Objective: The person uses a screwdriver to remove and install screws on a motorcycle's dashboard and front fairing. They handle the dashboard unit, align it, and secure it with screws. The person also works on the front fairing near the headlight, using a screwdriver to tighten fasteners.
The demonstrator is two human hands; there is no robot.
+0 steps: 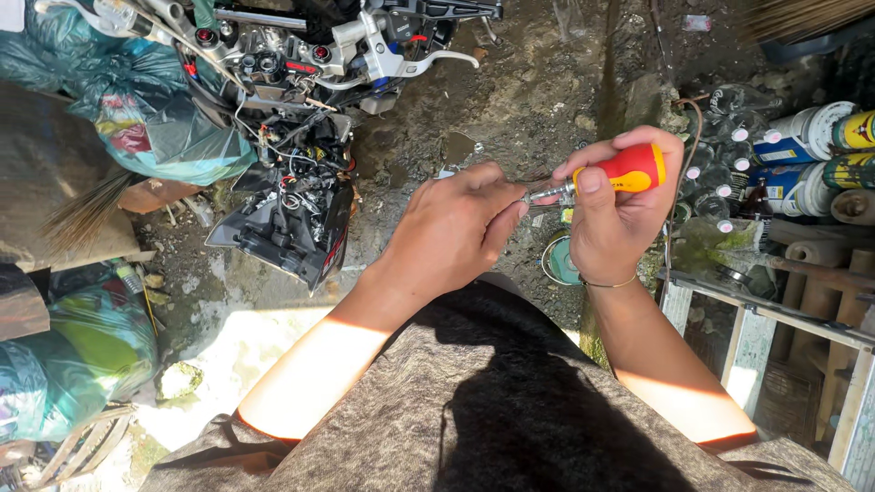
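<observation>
Above the person's lap, two hands meet over one screwdriver [612,173]. The right hand [620,205] is wrapped around its red handle with the yellow end, thumb pressed along the grip. The left hand [456,228] is narrowed to a pinch, its fingertips closed on the metal shaft where it leaves the handle. The tool lies roughly level, handle toward the right, tip hidden under the left fingers. One thin bangle [609,283] circles the right wrist.

Straight ahead on the rough concrete ground [538,91] stands one stripped motorcycle front [301,137], with a bundle of wires, a black cowl below and one silver brake lever [428,59] sticking out to the right. It is well apart from the hands.

At the right edge lie cans on their sides: at least two with blue and white labels [793,137] and two with yellow and green labels [857,150]. Just left of them is a cluster of dark bottles with pale caps [720,173], too crowded to count. One round teal lid [561,260] lies on the ground just below the right hand.

On the left are two bulging teal plastic bags, one at the top [137,109] with a red and white patch and one lower down [73,355]. One straw broom [87,214] lies between them.
</observation>
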